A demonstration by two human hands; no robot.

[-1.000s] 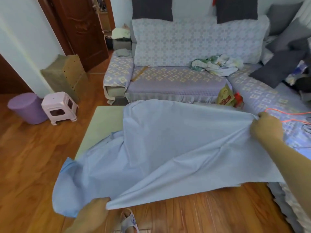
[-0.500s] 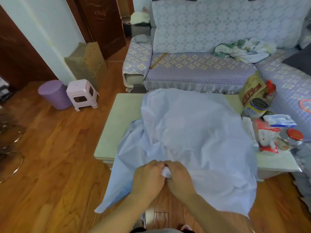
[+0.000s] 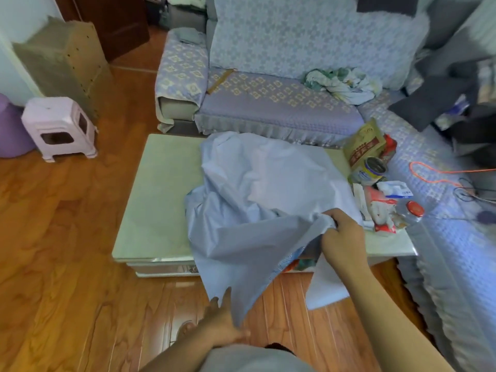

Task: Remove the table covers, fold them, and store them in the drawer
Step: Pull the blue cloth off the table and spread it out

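Right hand (image 3: 342, 241) gripping bunched cloth (image 3: 263, 200) over table (image 3: 161, 194); left hand (image 3: 222, 323) pinching its hanging lower corner.

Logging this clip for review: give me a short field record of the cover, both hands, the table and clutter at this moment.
cover: pale blue fabric table cover, crumpled, half on the table, front edge hanging toward the floor
right hand: grip pinching a gathered fold
left hand: holding the hanging lower edge
table: pale green low coffee table, left part bare
clutter: tin can, packets, red lid at the right end
fold status: not folded yet
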